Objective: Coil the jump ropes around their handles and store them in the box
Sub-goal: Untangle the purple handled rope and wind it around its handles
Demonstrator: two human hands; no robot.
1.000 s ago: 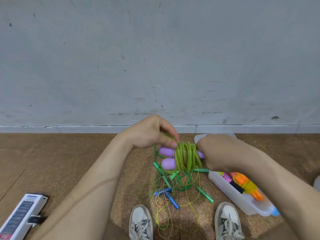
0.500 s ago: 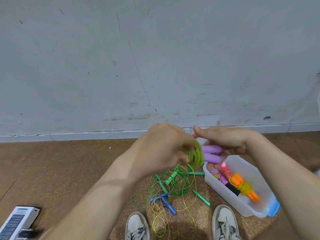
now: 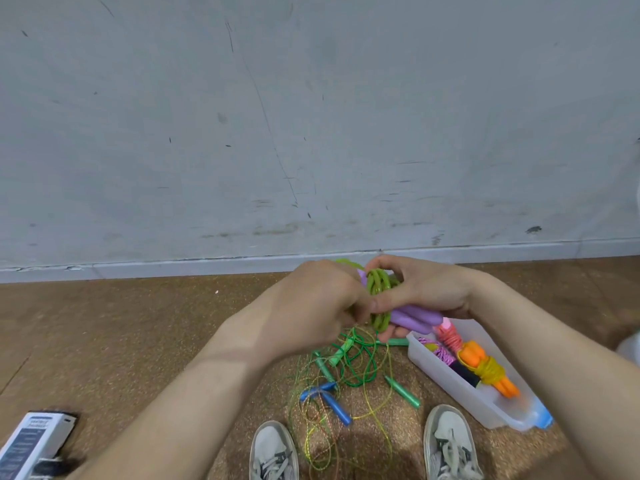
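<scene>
Both hands hold a jump rope with purple handles (image 3: 414, 317) and a green cord (image 3: 378, 289) coiled around them, above the floor. My left hand (image 3: 322, 303) pinches the green coil from the left. My right hand (image 3: 426, 289) grips the coil and handles from the right, fingers curled under them. Below and to the right lies a clear plastic box (image 3: 450, 386) holding a coiled rope with orange handles (image 3: 485, 370) and other coiled ropes. A tangle of loose ropes with green handles (image 3: 403, 391) and blue handles (image 3: 329, 400) lies on the floor.
The brown floor (image 3: 138, 341) meets a grey wall (image 3: 311, 133) just beyond my hands. My two white shoes (image 3: 273, 452) stand at the bottom edge beside the loose ropes. A white carton (image 3: 31, 441) lies at the lower left.
The coiled purple-handled rope has turned and risen slightly between my hands. My right hand has closed over the coil, and the view has shifted left and down a little.
</scene>
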